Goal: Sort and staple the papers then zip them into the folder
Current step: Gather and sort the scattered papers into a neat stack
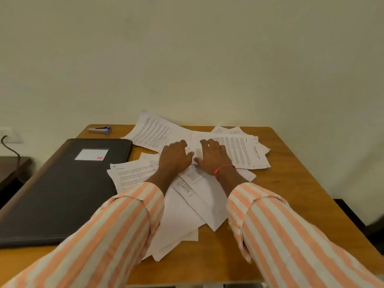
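Observation:
Several printed white papers (158,132) lie scattered and overlapping across the middle of the wooden table (291,183). My left hand (174,159) and my right hand (212,154) rest side by side, palms down with fingers spread, on the papers near the middle of the pile. A red thread band circles my right wrist. A black zip folder (62,190) with a white label lies closed on the table's left. A silver stapler (99,129) with blue ends sits at the far left corner.
A plain wall stands right behind the table. A wall socket with a black cable (10,146) and a dark side surface (10,169) are to the left. Bare wood shows at the table's right side and front edge.

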